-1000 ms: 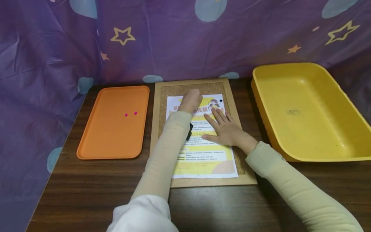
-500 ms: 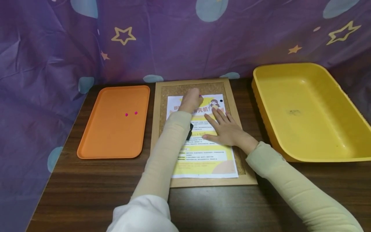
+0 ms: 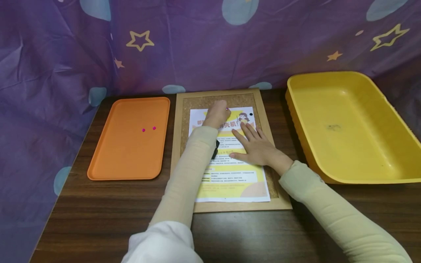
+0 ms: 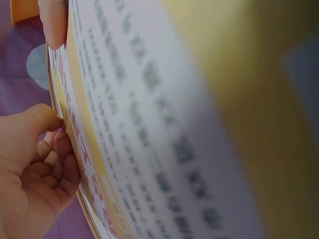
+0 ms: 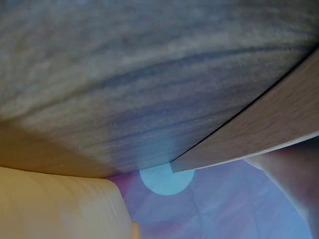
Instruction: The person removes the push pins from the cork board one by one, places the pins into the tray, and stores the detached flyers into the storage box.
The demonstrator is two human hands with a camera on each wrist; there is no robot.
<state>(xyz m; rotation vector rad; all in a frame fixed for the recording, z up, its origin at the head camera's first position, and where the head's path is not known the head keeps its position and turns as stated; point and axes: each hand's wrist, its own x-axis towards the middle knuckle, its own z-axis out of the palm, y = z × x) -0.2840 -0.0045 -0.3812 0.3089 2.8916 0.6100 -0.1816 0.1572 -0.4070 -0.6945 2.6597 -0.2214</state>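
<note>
My left hand (image 3: 217, 114) is at the top edge of a printed sheet (image 3: 217, 191), which lies on a wood-framed cork board (image 3: 217, 98). Thumb and forefinger pinch a small magenta push pin (image 3: 227, 108) there; in the left wrist view the fingers (image 4: 50, 119) mostly hide it, so how deep it sits cannot be told. My right hand (image 3: 258, 149) rests flat on the paper's right half, fingers spread. At the sheet's upper right corner is a black round pin head (image 3: 251, 114). In the right wrist view only a bit of the hand (image 5: 289, 174) shows.
To the left, an orange tray (image 3: 123, 157) bears two magenta pins (image 3: 148, 129). A deep yellow bin (image 3: 355, 138) stands on the right. Everything sits on a dark wooden table (image 3: 108, 219), with a purple star-patterned cloth (image 3: 197, 47) hanging behind.
The left hand's fingers have shifted very slightly at the sheet's top edge, and the magenta pin shows now where it was hidden a second ago. The right hand stays still.
</note>
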